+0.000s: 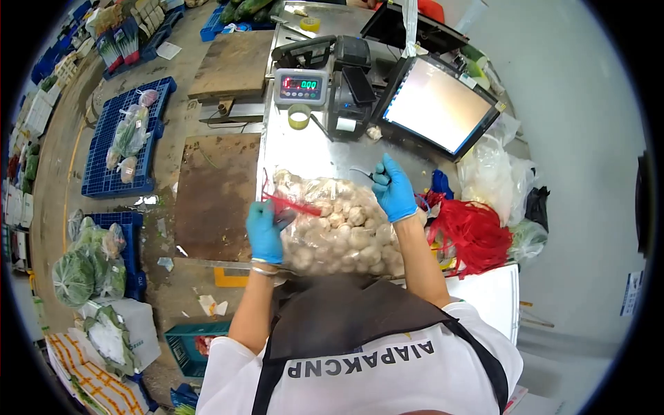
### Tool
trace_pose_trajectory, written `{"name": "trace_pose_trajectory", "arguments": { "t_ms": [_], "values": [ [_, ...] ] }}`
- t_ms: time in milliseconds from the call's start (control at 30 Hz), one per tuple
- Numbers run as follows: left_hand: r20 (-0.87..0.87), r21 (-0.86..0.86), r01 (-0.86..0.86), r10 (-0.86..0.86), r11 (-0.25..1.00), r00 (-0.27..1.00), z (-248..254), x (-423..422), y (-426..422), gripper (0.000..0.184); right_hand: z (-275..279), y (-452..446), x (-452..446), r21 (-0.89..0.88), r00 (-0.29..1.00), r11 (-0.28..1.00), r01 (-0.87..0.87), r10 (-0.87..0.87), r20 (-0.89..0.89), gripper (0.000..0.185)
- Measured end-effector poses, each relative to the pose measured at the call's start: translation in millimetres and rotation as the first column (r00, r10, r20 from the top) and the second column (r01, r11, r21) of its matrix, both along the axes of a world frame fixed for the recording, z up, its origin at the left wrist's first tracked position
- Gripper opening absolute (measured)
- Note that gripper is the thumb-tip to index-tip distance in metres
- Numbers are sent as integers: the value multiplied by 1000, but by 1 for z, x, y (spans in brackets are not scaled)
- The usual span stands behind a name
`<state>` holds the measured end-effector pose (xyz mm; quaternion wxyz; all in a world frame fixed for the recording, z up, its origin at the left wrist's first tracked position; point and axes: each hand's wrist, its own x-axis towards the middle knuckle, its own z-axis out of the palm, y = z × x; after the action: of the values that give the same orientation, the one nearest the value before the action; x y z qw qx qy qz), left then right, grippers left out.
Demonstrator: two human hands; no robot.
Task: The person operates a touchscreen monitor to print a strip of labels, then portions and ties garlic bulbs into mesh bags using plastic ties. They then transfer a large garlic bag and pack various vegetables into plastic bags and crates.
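On the metal tabletop right before me lies a clear bag of garlic, on its side, its near edge close to my apron. My left hand, gloved in blue, is at the bag's left edge, its fingers curled closed around a red strip that reaches out over the garlic. Something dark shows just under those fingers; I cannot tell what it is. My right hand, gloved too, is raised by the bag's far right corner, fingers folded in and thumb pressed against them, pinching a thin dark piece too small to make out.

Beyond the bag, one loose bulb sits near the foot of the tilted screen. Farther left are a roll of tape and the scale, its digits lit, with a phone just right of it. To the right of my right forearm lies a heap of red netting, with clear plastic beyond it. Left of the tabletop is a brown board.
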<state>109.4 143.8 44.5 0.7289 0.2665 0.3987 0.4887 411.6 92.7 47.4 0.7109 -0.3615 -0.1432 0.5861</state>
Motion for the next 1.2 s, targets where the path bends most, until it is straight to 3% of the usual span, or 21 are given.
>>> {"name": "trace_pose_trajectory", "arguments": {
  "t_ms": [67,133,167,200,267,333,400,633,667,767,800,833,867,933,967,1000,1033,1067,1100,1133,1200],
  "values": [
    [-59,77,77,-72,994,996,-8,-9,0,10,31,3,-12,-135,857,991,17,55,513,11],
    [-74,115,148,-140,982,987,-4,-4,-5,8,71,11,-55,-179,746,959,-221,285,603,30],
    [-57,123,180,-174,976,983,9,6,-10,7,68,14,-62,-344,556,851,-398,522,647,35],
    [-40,134,211,-208,968,977,18,15,-13,6,53,15,-77,-338,308,780,-527,546,779,34],
    [-102,215,216,-198,952,975,18,22,-12,4,59,15,-98,-561,285,655,-506,741,608,24],
    [-240,251,198,-137,947,961,22,19,-12,5,47,15,-90,-393,548,837,-381,546,634,20],
    [-420,266,258,-130,929,898,28,13,-13,7,61,15,-83,-355,631,879,-317,475,613,18],
    [-71,99,179,-173,979,982,30,16,-19,7,42,10,-64,-237,864,966,105,29,502,20],
    [-12,67,182,-181,981,983,31,14,-19,7,39,8,-59,-202,917,974,104,-16,398,20],
    [551,-172,146,-28,974,834,17,5,-7,13,36,1,-59,-197,990,970,142,-136,44,20],
    [679,-278,160,76,947,730,11,2,-2,15,24,-1,-49,-166,948,985,41,-91,-304,22],
    [662,-363,101,180,926,728,-7,-5,4,17,3,-2,-32,-99,789,994,-43,-27,-613,24],
    [792,-251,222,68,942,606,-20,-11,11,15,-9,-3,-22,-4,533,995,-97,49,-844,26],
    [948,14,397,-139,918,287,-36,-23,17,18,0,-2,-18,59,638,988,-140,135,-758,29],
    [876,-96,343,-84,934,474,-13,-21,9,26,0,1,-11,94,685,980,-176,191,-703,29],
    [527,12,281,-245,960,814,4,-16,2,29,0,4,-5,128,728,968,-214,246,-640,29],
    [40,145,281,-289,949,957,19,-9,-3,33,11,8,-8,49,812,978,-203,196,-549,29],
    [-451,266,342,-197,901,870,25,-3,-8,37,33,8,-17,-70,904,974,-216,172,-391,26],
    [-644,348,400,-94,848,760,18,-4,-7,35,60,5,-30,-187,964,961,-204,163,-212,24],
    [-791,402,455,51,795,609,10,-4,-6,32,75,0,-40,-300,986,940,-165,168,-17,22],
    [-777,265,406,-55,875,627,-41,-20,33,29,72,-14,-48,-272,847,841,-468,515,133,22]
  ]
}}
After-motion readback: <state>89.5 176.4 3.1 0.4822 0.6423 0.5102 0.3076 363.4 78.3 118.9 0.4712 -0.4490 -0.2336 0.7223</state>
